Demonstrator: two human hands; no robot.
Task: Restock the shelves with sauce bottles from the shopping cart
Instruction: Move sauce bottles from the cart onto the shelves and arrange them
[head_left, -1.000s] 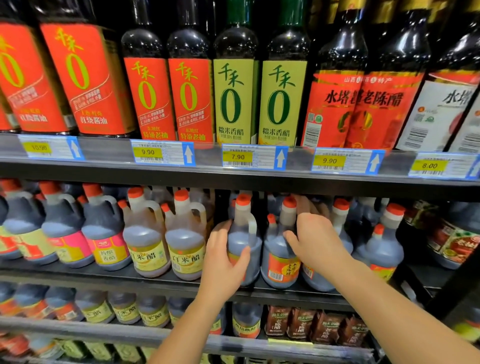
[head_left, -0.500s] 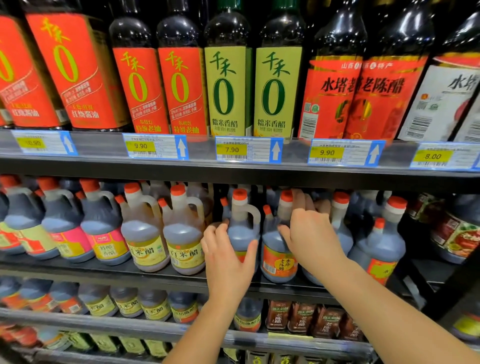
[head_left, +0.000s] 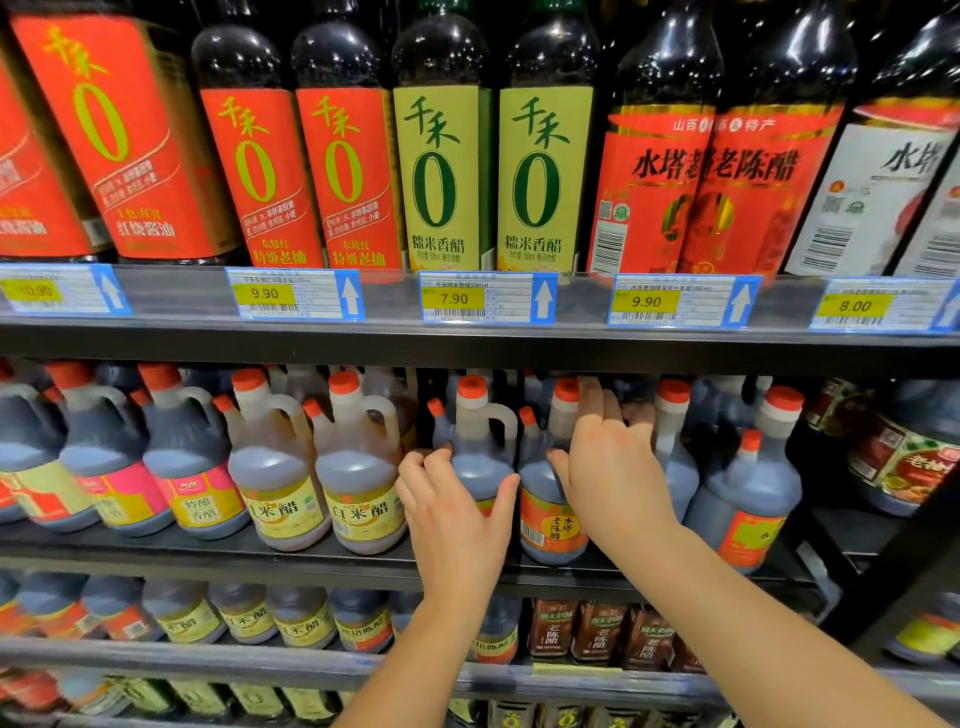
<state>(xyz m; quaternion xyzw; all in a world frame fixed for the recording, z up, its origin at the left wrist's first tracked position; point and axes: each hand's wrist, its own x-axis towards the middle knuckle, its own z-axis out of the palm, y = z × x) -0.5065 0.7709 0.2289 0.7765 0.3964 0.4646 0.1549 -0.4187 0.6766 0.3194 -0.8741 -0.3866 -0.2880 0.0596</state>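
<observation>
The left hand is grasping the belly of a dark sauce jug with a red cap and a looped handle, its thumb curling round the jug's right side and its fingers wrapping round the left. The jug is standing upright at the front of the middle shelf. Just beside it on the right, an orange-labelled jug of the same dark sauce is also standing upright on that shelf, and the right hand is holding it, the thumb lying against its front shoulder while the fingers are reaching up and round behind its neck. Both forearms are stretching in from the lower edge of the view. More dark jugs are crowding the shelf to the right of this hand, and two pale vinegar jugs with yellow labels are sitting just left of the left hand. Above, tall green-labelled bottles are standing between red-labelled ones on the top shelf, over a row of price tags, one reading 7.90. Below, smaller bottles and brown pouches are lining the lower shelf.
</observation>
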